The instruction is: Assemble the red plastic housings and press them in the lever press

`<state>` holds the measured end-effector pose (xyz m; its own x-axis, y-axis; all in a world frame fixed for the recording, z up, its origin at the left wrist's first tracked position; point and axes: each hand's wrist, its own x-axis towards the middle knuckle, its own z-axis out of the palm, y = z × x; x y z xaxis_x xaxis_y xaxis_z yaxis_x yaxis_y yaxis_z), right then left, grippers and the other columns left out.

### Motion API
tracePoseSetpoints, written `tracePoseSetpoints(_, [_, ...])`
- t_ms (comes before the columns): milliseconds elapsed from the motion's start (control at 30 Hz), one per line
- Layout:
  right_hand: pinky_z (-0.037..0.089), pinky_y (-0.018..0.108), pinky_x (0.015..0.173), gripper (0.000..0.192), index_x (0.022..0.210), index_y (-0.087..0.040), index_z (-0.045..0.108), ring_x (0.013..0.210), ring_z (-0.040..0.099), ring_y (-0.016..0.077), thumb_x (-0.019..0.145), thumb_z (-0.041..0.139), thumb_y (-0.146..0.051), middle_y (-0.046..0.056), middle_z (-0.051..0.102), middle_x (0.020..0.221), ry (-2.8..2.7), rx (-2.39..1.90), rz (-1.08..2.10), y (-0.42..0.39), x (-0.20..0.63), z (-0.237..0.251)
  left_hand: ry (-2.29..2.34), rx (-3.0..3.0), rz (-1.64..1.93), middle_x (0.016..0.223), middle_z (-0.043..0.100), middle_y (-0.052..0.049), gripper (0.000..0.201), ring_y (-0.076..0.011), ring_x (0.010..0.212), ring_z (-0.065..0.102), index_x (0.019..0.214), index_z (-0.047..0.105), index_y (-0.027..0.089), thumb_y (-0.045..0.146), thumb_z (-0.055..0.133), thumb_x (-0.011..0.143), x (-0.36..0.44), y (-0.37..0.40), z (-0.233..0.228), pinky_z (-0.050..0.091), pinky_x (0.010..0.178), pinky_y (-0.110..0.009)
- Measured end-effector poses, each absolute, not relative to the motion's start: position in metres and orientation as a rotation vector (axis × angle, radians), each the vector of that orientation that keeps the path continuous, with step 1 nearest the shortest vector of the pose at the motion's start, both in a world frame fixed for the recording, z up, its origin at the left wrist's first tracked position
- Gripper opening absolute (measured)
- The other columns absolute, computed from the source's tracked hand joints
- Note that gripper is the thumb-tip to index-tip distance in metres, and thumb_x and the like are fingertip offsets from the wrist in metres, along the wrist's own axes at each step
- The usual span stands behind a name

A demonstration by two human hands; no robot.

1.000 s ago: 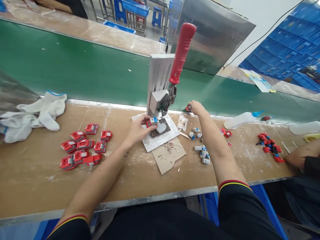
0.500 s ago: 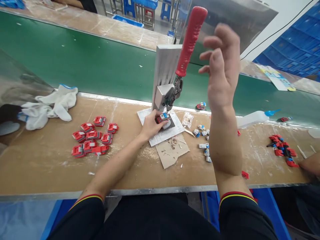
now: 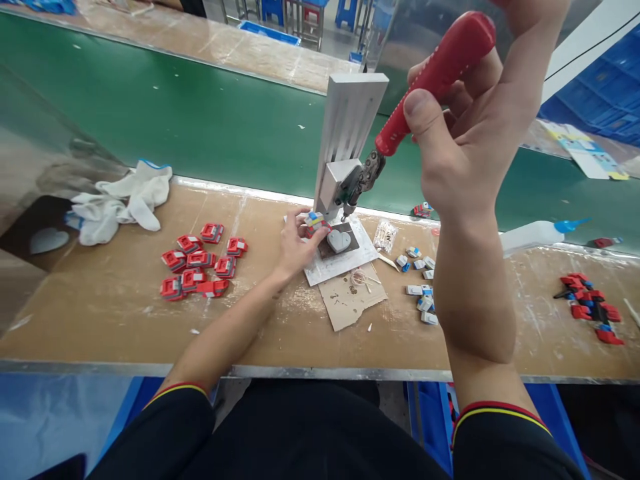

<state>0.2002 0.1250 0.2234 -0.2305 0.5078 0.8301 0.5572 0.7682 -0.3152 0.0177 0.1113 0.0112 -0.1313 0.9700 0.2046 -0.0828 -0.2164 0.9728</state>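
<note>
A small hand press (image 3: 347, 143) stands on a white base plate (image 3: 340, 263) at the bench's far edge. My right hand (image 3: 465, 127) grips its red lever handle (image 3: 435, 73), which tilts toward me. My left hand (image 3: 297, 243) holds a small red, blue and white part (image 3: 314, 220) under the press head, beside a grey heart-shaped block (image 3: 339, 241).
A cluster of red parts (image 3: 200, 263) lies to the left and white gloves (image 3: 120, 207) farther left. Small blue-white pieces (image 3: 420, 287), a cardboard scrap (image 3: 353, 297), a white squeeze bottle (image 3: 533, 235) and more red parts (image 3: 590, 307) lie to the right. A green conveyor belt (image 3: 175, 113) runs behind.
My right hand rose from the bench's far edge, left a small part there, and closed on the red lever, which now tilts down toward me. My left hand stayed at the press base.
</note>
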Motion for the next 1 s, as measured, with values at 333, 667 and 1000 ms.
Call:
tracePoseSetpoints(333, [0.060,0.025,0.063,0.038,0.130,-0.044,0.058,0.106,0.073,0.0198,0.095,0.071,-0.045,-0.002,0.051,0.124,-1.793,-0.674,-0.081,0.098,0.224,0.195,0.919,0.933,1.312,0.111,0.073,-0.004,0.067,-0.0175,0.084,0.076,0.112,0.059,0.024,0.031,0.100,0.059,-0.022,0.091,0.017,0.062,0.070,-0.030])
tracePoseSetpoints(667, [0.066,0.044,0.090,0.027,0.121,-0.034,0.061,0.100,0.075,0.0227,0.096,0.071,-0.037,-0.001,0.068,0.112,-1.785,-0.716,-0.210,0.081,0.225,0.185,0.933,1.051,1.292,0.112,0.077,-0.007,0.040,-0.0227,0.107,0.075,0.107,0.071,0.024,0.044,0.086,0.076,-0.023,0.094,0.013,0.063,0.094,-0.039])
tracePoseSetpoints(1000, [0.067,0.051,0.091,0.025,0.118,-0.032,0.058,0.104,0.075,0.0269,0.095,0.065,-0.027,0.004,0.073,0.108,-1.816,-0.844,-0.268,0.053,0.224,0.153,0.963,1.046,1.258,0.106,0.076,-0.004,0.041,-0.0182,0.093,0.074,0.113,0.060,0.027,0.031,0.079,0.077,-0.020,0.097,0.018,0.063,0.082,-0.034])
